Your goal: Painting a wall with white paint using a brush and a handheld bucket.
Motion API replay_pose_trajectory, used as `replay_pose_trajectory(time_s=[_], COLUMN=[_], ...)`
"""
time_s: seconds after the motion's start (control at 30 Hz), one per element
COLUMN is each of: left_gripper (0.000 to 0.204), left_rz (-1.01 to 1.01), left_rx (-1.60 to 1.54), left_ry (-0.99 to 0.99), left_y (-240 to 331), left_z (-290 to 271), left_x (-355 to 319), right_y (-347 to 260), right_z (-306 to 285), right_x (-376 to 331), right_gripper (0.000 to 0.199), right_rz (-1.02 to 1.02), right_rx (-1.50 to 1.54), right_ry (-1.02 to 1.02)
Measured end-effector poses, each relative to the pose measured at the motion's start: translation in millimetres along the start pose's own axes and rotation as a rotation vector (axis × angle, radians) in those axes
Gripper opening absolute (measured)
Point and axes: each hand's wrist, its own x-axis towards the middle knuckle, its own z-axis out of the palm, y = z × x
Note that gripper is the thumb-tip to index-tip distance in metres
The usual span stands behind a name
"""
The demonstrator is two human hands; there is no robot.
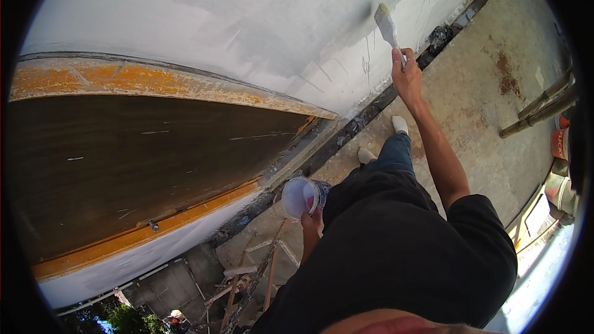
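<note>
My right hand [406,75] is closed round the handle of a paintbrush [387,26], its arm stretched forward. The brush is broad and smeared pale, with its bristles up by the white wall [291,18]; whether they touch it I cannot tell. Grey damp-looking patches and thin drips mark the wall below and left of the brush. Low by my left side, my left hand [313,218] grips the rim of a paint bucket [299,196]. The bucket's inside is whitish, with a small reddish patch; how full it is I cannot make out.
A dark brown door [142,167] with a worn orange frame [124,79] is set in the wall at left. A dark gutter [371,111] follows the wall's foot. Behind me on the left stands a wooden ladder [272,266]. Poles [538,108] and buckets [560,143] are at far right.
</note>
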Motion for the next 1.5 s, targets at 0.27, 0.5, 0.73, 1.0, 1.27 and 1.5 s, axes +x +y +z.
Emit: replay_pose_trajectory(time_s=[0.27,0.5,0.73,1.0,1.27,1.5], left_gripper=[0.046,0.046,0.047,0.048,0.049,0.049], left_rz=[0.116,0.254,0.331,0.399,0.530,0.627], left_rx=[0.291,0.409,0.497,0.890,1.139,1.383], left_ry=[0.225,0.287,0.372,0.328,0.338,0.316], left_y=[19,53,53,104,150,200], left_z=[17,-8,-38,-25,-27,-22], left_x=[-4,-23,-55,-61,-74,-75], right_y=[-64,-41,-34,-20,17,16], right_z=[40,24,34,67,48,85], right_x=[-131,-69,-77,-114,-44,-128], right_gripper=[0.034,0.034,0.036,0.031,0.038,0.034], right_rz=[-0.323,-0.198,-0.047,-0.264,0.085,-0.070], right_rx=[-0.067,-0.049,0.149,0.113,0.129,0.175], right_ry=[-0.693,-0.499,-0.225,-0.543,-0.109,-0.488])
